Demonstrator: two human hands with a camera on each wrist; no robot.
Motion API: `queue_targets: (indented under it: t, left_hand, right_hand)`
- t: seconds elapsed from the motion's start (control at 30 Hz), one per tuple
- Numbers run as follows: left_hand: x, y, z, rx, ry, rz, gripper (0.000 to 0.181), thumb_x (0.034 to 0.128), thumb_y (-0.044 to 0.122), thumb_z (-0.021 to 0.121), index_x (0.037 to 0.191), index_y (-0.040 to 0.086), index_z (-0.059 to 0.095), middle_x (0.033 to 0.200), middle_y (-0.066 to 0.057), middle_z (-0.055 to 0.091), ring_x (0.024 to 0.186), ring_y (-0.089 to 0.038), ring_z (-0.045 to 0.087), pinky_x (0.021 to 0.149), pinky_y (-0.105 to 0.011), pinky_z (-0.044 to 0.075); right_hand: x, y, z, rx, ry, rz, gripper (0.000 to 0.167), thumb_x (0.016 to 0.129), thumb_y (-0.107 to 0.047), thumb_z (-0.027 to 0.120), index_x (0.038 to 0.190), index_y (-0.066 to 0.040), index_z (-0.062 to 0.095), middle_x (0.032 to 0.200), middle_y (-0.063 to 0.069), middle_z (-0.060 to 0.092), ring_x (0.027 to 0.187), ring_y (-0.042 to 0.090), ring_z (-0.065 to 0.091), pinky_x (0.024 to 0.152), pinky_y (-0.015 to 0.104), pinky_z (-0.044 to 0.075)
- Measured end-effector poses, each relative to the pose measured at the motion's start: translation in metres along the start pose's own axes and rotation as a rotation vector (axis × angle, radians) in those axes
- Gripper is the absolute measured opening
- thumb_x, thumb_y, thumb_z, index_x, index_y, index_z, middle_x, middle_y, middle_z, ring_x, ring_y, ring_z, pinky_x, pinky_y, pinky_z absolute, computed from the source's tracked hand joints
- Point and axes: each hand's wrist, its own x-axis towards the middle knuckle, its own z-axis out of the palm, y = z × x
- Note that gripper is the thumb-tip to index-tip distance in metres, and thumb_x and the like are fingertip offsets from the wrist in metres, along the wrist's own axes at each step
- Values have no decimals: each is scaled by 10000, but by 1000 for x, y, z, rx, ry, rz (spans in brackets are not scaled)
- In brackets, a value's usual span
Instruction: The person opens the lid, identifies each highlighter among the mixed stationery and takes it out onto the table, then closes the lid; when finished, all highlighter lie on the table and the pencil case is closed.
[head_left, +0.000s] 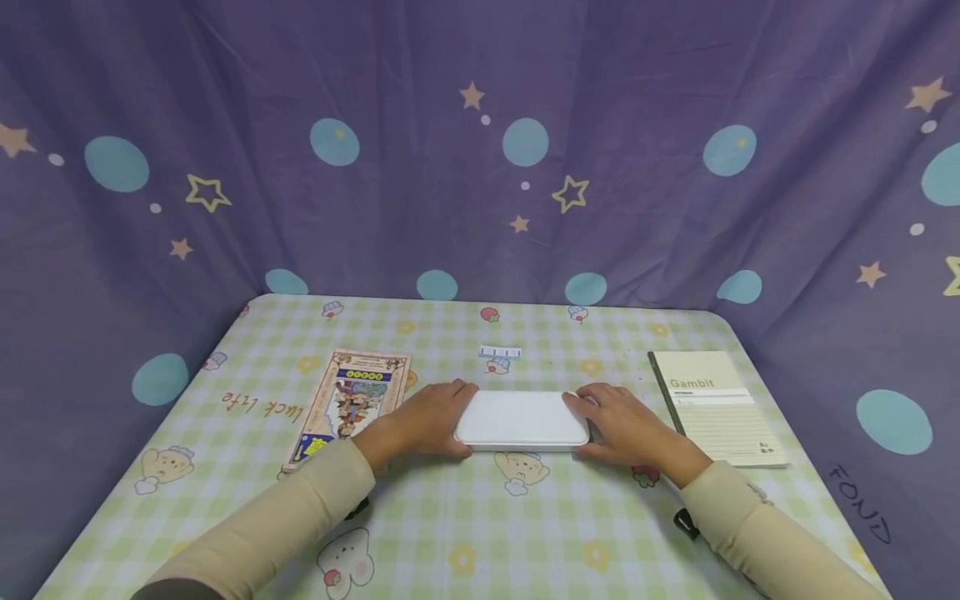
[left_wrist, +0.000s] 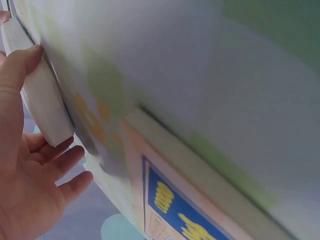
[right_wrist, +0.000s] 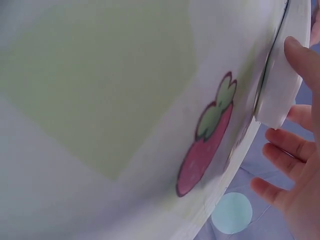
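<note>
A flat white box (head_left: 522,418) with rounded corners lies at the middle of the table, its long side across the view. My left hand (head_left: 435,419) grips its left end, and my right hand (head_left: 617,425) grips its right end. In the left wrist view the thumb (left_wrist: 27,59) presses on the near side of the white box (left_wrist: 45,102), while several fingers reach past its end. The right wrist view shows the other thumb (right_wrist: 299,52) on the same side of the box (right_wrist: 280,75). The far side of the box is largely hidden.
Left of the box lies a comic-style book (head_left: 356,400) with a colourful cover, close to my left forearm. A cream notebook (head_left: 720,417) marked "Gambit" lies at the right. Behind the box is a small white-and-blue strip (head_left: 500,352). A purple curtain (head_left: 420,217) hangs behind the checked tablecloth (head_left: 525,542).
</note>
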Motion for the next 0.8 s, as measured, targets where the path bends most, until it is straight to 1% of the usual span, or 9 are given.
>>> queue_targets:
  t: [0.13,0.33,0.47,0.63,0.8]
  left_hand:
    - [2,4,1,40,10,3,949,731,564,836,1410,9,474,1260,-133,622,1100,-258,652,1014,-416,542]
    - [6,8,3,99,-28,-32,962,705,579,844,1381,0,477,1211,-137,624,1062,-249,649,998,-398,549]
    - [8,8,3,99,-54,-50,996,695,595,838,1396,-7,466,1226,-143,618,1065,-249,644,1020,-405,539]
    - [11,7,3,107,-61,-43,1010,685,602,832,1398,-12,466,1228,-139,617,1051,-234,626,1025,-394,531]
    - [13,7,1,91,-74,-47,1001,679,578,839,1395,-13,463,1226,-142,612,1061,-230,613,1039,-401,521]
  right_hand:
    - [0,1,0,-20,5,-2,876,811,-576,793,1486,-86,524,1328,147,613,1258,338,589,1044,540,488]
    - [1,2,1,-41,8,-13,858,819,-591,774,1477,-94,538,1322,135,624,1245,325,599,1042,539,490]
    - [0,3,1,-44,12,-20,852,824,-596,766,1474,-92,542,1321,134,630,1242,325,604,1042,543,490]
    - [-1,3,0,-37,18,-23,846,830,-594,762,1476,-95,542,1319,133,633,1246,329,603,1052,543,485]
    - [0,6,-2,-43,-1,-28,825,857,-593,736,1484,-97,532,1326,131,632,1243,329,605,1042,546,488]
